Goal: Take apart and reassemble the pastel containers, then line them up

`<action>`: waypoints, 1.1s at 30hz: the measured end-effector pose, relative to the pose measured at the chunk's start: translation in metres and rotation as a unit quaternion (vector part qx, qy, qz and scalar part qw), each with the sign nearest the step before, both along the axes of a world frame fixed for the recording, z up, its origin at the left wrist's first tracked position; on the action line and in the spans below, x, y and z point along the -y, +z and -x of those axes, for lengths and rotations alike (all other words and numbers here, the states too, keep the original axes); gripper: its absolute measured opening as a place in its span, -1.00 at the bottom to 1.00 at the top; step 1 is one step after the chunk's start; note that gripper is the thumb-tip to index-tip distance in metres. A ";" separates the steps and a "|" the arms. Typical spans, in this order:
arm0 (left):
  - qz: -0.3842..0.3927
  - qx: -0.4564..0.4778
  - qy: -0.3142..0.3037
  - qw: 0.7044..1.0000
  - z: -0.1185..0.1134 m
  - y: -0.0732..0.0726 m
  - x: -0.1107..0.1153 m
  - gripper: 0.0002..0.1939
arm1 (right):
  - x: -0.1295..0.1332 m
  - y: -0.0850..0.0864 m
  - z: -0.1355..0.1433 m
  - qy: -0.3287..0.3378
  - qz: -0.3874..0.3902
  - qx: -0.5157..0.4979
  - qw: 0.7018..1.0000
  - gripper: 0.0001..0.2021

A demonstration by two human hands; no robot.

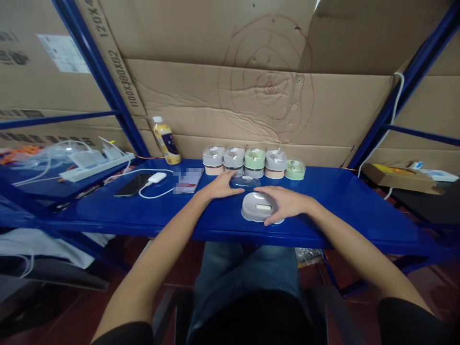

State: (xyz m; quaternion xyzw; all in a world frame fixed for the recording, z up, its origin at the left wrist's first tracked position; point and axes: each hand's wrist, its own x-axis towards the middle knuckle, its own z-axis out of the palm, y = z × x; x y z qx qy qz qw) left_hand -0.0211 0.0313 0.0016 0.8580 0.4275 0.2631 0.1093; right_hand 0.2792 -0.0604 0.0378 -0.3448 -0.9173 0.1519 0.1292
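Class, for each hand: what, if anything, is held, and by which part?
Right hand: the grey dish, by its right end. Left hand: at the left end of the clear lid; whether gripping, I cannot tell.

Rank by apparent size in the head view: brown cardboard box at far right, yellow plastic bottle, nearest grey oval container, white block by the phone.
Largest: brown cardboard box
Next, too alike to rank: yellow plastic bottle and grey oval container (partly covered by the right hand)
Smallest: white block
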 end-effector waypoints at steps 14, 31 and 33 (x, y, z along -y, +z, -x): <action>0.031 -0.015 0.005 0.999 0.014 -0.004 -0.014 -0.04 | -0.013 -0.002 -0.012 -0.003 0.009 -0.059 0.998 -0.03; -0.061 0.060 -0.011 0.996 -0.008 0.004 0.007 -0.53 | -0.009 -0.002 0.002 0.039 -0.035 -0.087 0.995 -0.66; -0.063 0.065 -0.014 0.996 -0.008 0.005 0.007 -0.53 | -0.010 0.002 -0.002 0.033 -0.035 -0.097 0.994 -0.65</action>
